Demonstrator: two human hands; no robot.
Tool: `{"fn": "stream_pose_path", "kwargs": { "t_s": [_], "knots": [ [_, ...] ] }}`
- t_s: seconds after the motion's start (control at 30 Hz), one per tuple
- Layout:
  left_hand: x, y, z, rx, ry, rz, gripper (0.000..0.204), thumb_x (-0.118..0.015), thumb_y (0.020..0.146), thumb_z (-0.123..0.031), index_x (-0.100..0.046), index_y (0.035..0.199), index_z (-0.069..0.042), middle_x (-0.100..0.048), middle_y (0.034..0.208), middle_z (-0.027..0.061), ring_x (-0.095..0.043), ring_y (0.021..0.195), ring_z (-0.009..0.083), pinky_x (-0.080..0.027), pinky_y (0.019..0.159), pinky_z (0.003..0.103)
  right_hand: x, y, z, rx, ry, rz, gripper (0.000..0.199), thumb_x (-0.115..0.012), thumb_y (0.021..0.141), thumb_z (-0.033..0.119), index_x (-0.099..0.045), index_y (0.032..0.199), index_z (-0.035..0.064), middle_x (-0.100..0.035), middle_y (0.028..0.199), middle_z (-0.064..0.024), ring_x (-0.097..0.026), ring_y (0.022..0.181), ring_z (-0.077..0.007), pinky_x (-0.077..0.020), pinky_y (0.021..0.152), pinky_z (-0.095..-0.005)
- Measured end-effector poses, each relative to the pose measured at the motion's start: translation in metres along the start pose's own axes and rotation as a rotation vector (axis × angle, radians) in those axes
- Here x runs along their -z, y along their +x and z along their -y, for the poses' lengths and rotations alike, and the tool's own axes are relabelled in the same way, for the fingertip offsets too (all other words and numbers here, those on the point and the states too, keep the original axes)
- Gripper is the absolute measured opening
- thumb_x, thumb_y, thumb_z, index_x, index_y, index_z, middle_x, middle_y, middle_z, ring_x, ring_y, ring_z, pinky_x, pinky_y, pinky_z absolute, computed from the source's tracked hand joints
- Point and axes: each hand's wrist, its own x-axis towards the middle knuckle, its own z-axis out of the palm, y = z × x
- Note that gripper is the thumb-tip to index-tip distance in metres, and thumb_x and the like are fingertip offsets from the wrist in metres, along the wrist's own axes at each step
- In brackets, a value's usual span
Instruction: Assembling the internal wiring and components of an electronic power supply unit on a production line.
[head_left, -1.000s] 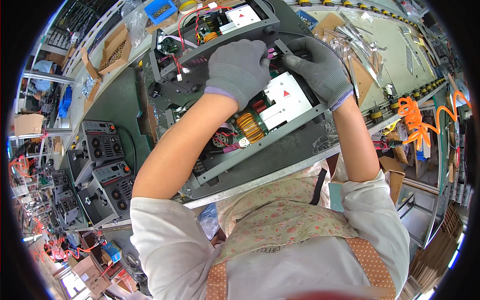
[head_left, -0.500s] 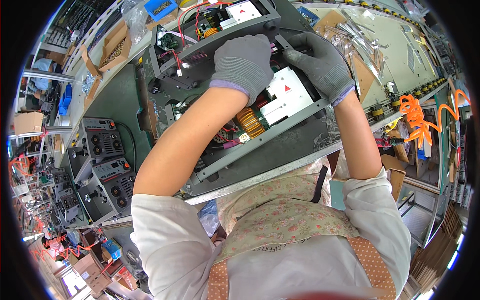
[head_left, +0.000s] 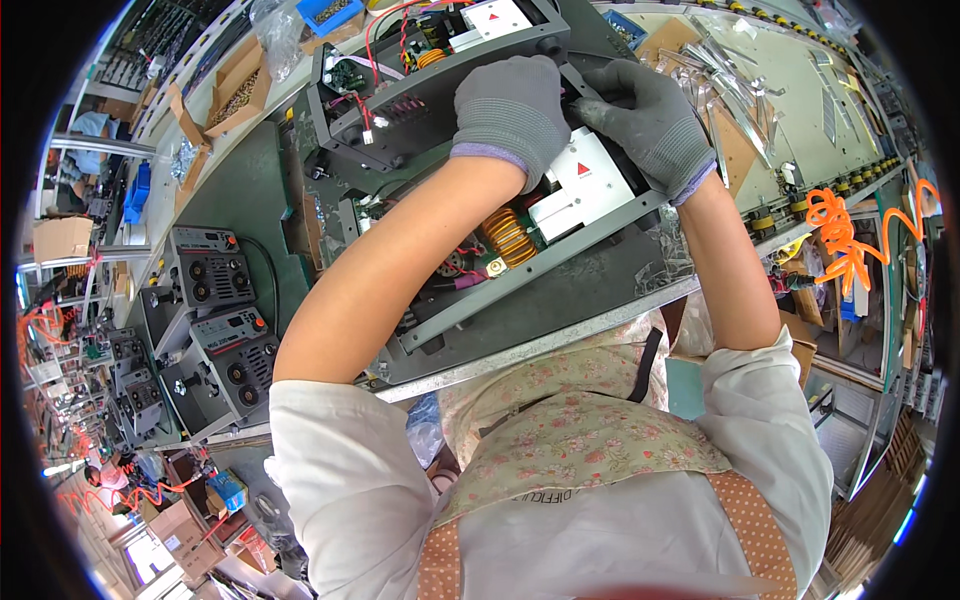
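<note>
In front of me lies an opened dark grey metal unit, its frame (head_left: 530,278) slanting across the bench. Inside it show a white plate (head_left: 566,212) with a red triangle mark and a copper-wound coil (head_left: 510,238). Both my hands wear grey gloves. My left hand (head_left: 513,112) is closed over the unit's far side, beside the white plate; its fingertips are hidden. Close to its right, my right hand (head_left: 648,122) curls at the unit's far right corner, thumb toward the left hand. Whatever either hand grips is hidden.
Behind stands a second open unit (head_left: 440,85) with loose red wires. Two finished-looking welder-type machines (head_left: 232,362) sit at the left. Metal strips (head_left: 735,90) are heaped at the far right. A cardboard box (head_left: 240,95) of small parts and a blue bin (head_left: 325,14) are at the back left.
My left hand has shifted a little right and away from me, nearer my right hand. The right hand keeps its place at the unit's corner. The whole view has shifted slightly.
</note>
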Motion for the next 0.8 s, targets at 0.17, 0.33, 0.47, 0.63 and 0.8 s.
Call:
{"fn": "stream_pose_path", "kwargs": {
  "t_s": [0.17, 0.33, 0.47, 0.63, 0.8],
  "knots": [
    [-0.003, 0.002, 0.011, -0.029, -0.121, -0.048, 0.024, -0.063, 0.09, -0.029, -0.067, 0.1, -0.008, -0.071, 0.095, 0.0155, -0.068, 0.092, 0.0359, -0.053, 0.081, 0.047, 0.0, 0.0, 0.0, 0.024, -0.022, -0.016, 0.037, -0.078, 0.086, 0.027, -0.071, 0.112, 0.0016, -0.074, 0.097, -0.011, -0.066, 0.087, -0.0143, -0.0538, 0.083, -0.0314],
    [-0.006, -0.011, 0.014, 0.028, -0.276, -0.086, 0.019, -0.065, 0.089, -0.03, -0.069, 0.1, -0.014, -0.071, 0.093, 0.0144, -0.068, 0.09, 0.0354, -0.053, 0.08, 0.047, 0.044, 0.007, -0.064, -0.147, 0.039, -0.073, 0.043, -0.072, 0.09, 0.034, -0.069, 0.125, 0.0087, -0.072, 0.115, -0.0123, -0.067, 0.105, -0.0207, -0.0506, 0.095, -0.0332],
    [0.001, -0.012, 0.012, 0.029, -0.22, -0.092, 0.02, -0.065, 0.089, -0.033, -0.069, 0.098, -0.015, -0.071, 0.091, 0.0134, -0.069, 0.087, 0.0342, -0.054, 0.078, 0.047, 0.083, -0.027, -0.107, -0.296, -0.673, 0.065, 0.057, -0.071, 0.086, 0.045, -0.063, 0.133, 0.0141, -0.07, 0.121, -0.0163, -0.066, 0.114, -0.0332, -0.0501, 0.098, -0.0398],
    [0.006, -0.009, 0.012, -0.002, -0.211, -0.036, 0.023, -0.06, 0.094, -0.036, -0.068, 0.102, -0.016, -0.07, 0.095, 0.0114, -0.07, 0.089, 0.0321, -0.055, 0.078, 0.047, 0.106, -0.062, -0.14, -0.428, -0.838, -0.186, 0.042, -0.066, 0.09, 0.045, -0.067, 0.124, 0.0203, -0.073, 0.106, -0.0158, -0.07, 0.102, -0.0334, -0.0527, 0.09, -0.0438],
    [0.007, -0.01, 0.014, -0.002, -0.209, -0.034, 0.027, -0.056, 0.095, -0.038, -0.068, 0.101, -0.015, -0.071, 0.094, 0.0125, -0.07, 0.087, 0.0329, -0.055, 0.077, 0.047, 0.121, -0.078, -0.039, -0.137, -0.555, -0.783, 0.032, -0.073, 0.091, 0.035, -0.072, 0.113, 0.0118, -0.066, 0.076, -0.0036, -0.063, 0.069, -0.0132, -0.0463, 0.06, -0.0273]
  ]
}}
